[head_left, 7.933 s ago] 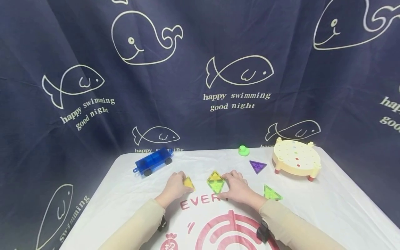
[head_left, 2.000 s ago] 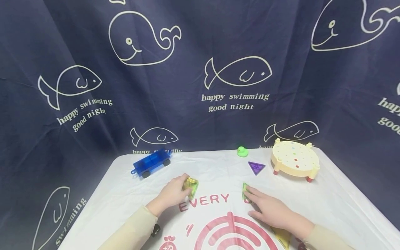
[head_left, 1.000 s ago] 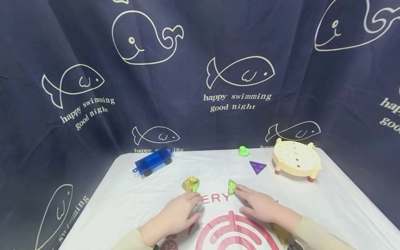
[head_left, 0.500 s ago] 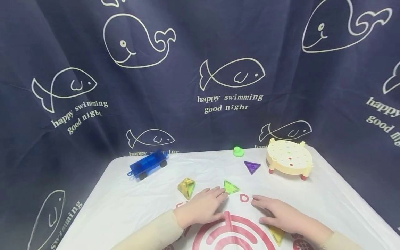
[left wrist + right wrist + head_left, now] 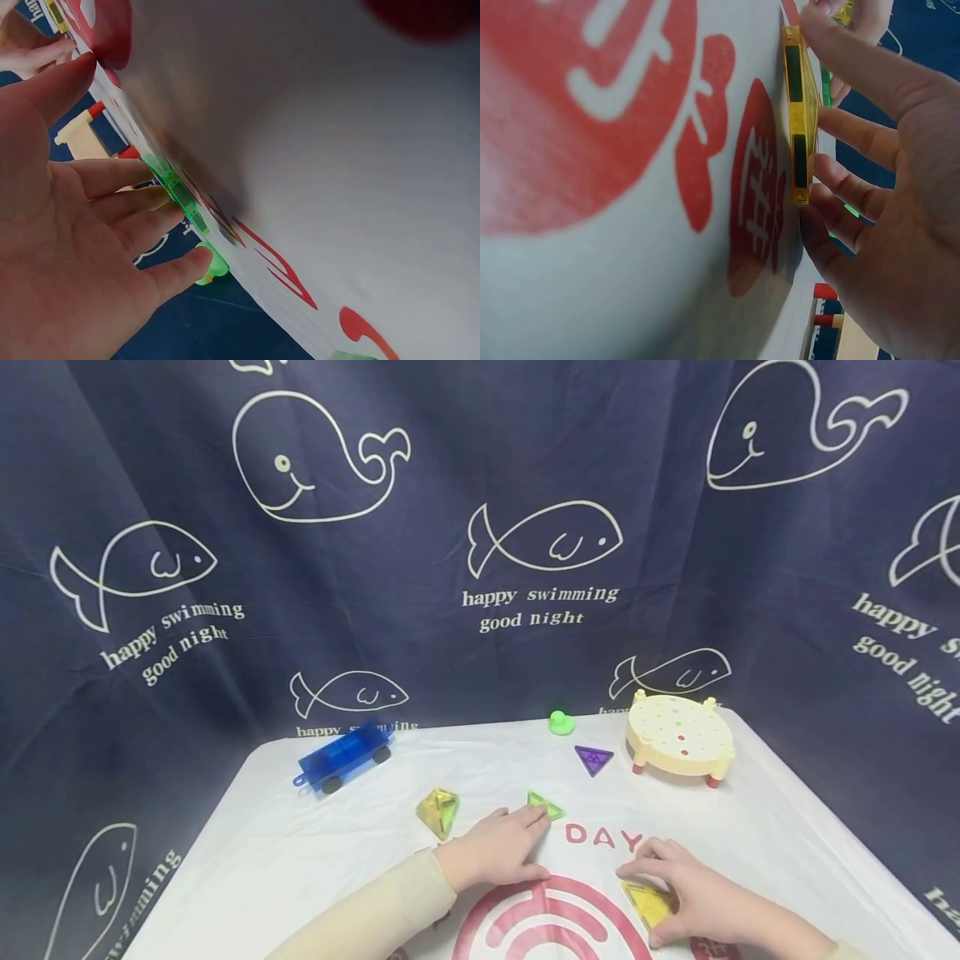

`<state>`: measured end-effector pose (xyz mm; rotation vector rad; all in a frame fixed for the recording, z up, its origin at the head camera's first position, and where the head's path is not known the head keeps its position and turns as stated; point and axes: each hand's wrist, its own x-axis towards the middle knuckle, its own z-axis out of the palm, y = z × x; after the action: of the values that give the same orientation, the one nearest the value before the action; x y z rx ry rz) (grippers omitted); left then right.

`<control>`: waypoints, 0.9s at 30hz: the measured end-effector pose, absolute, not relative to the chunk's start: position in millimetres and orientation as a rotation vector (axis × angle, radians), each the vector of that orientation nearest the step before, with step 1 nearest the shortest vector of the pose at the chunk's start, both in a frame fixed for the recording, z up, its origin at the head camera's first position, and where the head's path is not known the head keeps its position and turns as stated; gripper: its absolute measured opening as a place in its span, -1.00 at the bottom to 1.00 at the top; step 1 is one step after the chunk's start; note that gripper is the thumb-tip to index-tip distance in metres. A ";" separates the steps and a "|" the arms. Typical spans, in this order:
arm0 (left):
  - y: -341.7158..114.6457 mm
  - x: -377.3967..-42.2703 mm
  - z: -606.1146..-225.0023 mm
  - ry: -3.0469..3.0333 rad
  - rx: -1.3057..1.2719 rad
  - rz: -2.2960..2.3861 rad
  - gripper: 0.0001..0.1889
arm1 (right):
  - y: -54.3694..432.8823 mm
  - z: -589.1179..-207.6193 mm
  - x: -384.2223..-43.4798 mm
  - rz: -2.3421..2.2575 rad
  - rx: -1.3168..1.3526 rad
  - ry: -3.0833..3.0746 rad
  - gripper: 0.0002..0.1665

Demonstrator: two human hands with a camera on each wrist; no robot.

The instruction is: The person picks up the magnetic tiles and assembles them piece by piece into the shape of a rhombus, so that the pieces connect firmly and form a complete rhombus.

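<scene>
My left hand (image 5: 498, 846) lies with straightened fingers on a translucent green triangular magnetic tile (image 5: 553, 811); in the left wrist view the fingertips touch this green tile (image 5: 180, 193). My right hand (image 5: 693, 893) curls around a yellow triangular magnetic tile (image 5: 648, 903), thumb at its near corner and fingers at the far side. Seen edge-on in the right wrist view, that yellow tile (image 5: 798, 112) sits between thumb and fingertips. Left of the left hand stands a small joined piece of yellow and green tiles (image 5: 438, 812).
A blue wheeled toy car base (image 5: 345, 757) stands at the back left. Toward the back right are a green toy duck (image 5: 561, 723), a purple triangular tile (image 5: 594, 759) and a cream round pegged stand (image 5: 678, 735). A dark printed curtain (image 5: 540, 677) hangs behind the white table cover (image 5: 247, 835).
The left hand let go of the joined yellow-green piece and moved right onto the green tile. The right hand left that green tile and took hold of the yellow tile nearer the front.
</scene>
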<state>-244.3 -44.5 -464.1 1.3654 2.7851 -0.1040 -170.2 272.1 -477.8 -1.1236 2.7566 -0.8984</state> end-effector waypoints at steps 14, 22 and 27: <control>-58.0 -246.7 -467.0 2.769 1.364 -0.037 -0.19 | 266.4 -474.2 -169.8 -0.927 -1.035 2.653 -0.23; -66.0 -243.5 -466.7 2.761 1.277 0.122 -0.18 | 259.6 -471.2 -174.2 -0.795 -0.877 2.739 -0.16; -75.4 -239.7 -462.7 2.689 1.261 0.256 -0.21 | 256.7 -475.2 -182.1 -0.768 -0.991 2.847 -0.22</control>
<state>-239.7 -75.4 -462.7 1.2611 2.6894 0.2565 -182.1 256.7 -475.2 -0.9909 2.8472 -0.7682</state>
